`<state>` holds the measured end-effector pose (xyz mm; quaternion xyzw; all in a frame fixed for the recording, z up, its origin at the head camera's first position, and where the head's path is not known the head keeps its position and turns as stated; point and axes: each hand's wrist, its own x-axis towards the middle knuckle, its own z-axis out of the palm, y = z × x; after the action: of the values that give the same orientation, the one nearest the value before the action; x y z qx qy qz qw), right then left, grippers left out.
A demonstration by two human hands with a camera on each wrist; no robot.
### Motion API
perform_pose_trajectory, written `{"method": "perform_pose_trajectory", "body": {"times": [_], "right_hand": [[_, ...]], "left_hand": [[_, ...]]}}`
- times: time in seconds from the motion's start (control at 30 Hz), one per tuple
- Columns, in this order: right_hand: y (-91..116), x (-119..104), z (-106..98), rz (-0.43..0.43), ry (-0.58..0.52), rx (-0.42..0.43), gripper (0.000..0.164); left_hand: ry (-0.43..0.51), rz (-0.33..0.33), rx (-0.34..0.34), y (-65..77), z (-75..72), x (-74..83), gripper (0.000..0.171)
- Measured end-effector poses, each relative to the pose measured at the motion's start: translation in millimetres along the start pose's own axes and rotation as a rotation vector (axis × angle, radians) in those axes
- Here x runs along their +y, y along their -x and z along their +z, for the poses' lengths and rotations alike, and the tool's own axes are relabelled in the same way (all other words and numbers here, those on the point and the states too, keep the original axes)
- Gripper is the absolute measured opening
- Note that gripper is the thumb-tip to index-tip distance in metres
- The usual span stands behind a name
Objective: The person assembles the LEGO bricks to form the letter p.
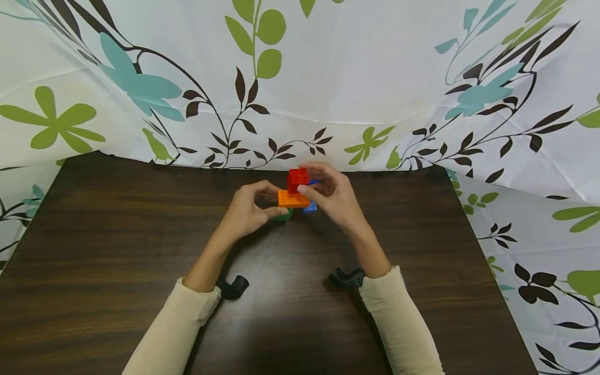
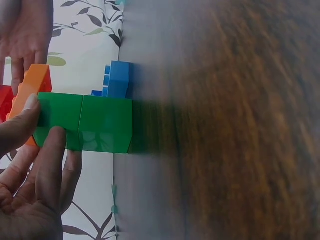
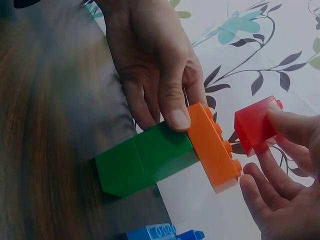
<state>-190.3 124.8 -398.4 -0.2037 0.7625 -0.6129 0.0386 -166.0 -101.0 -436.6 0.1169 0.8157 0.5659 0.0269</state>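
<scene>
Two stacked green toy bricks (image 3: 145, 160) stand on the table with an orange brick (image 3: 215, 150), studs up, across their top. My left hand (image 1: 248, 208) grips the upper green brick, its thumb at the seam under the orange brick. My right hand (image 1: 333, 198) pinches a red brick (image 3: 255, 125) between thumb and fingers. In the right wrist view a gap shows between the red brick and the orange studs. Blue bricks (image 2: 119, 79) stand beside the green stack, partly hidden by the right hand in the head view.
The dark wooden table (image 1: 140, 234) ends just behind the bricks at a hanging white cloth (image 1: 300, 94) with leaf prints. Black straps (image 1: 233, 287) sit at both wrists, by the light sleeves (image 1: 164, 333).
</scene>
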Motion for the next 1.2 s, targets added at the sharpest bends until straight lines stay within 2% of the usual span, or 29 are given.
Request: {"method": "perform_pose_trajectory", "body": {"times": [0.5, 1.2], "right_hand": [[-0.1, 1.1, 16.7, -0.017, 0.022, -0.059, 0.043], [3.5, 7.1, 16.1, -0.007, 0.053, -0.065, 0.041]], "left_hand": [[0.003, 0.01, 0.009, -0.1, 0.8, -1.8, 0.031], [0.002, 0.012, 0.002, 0.3, -0.3, -2.4, 0.032]]}}
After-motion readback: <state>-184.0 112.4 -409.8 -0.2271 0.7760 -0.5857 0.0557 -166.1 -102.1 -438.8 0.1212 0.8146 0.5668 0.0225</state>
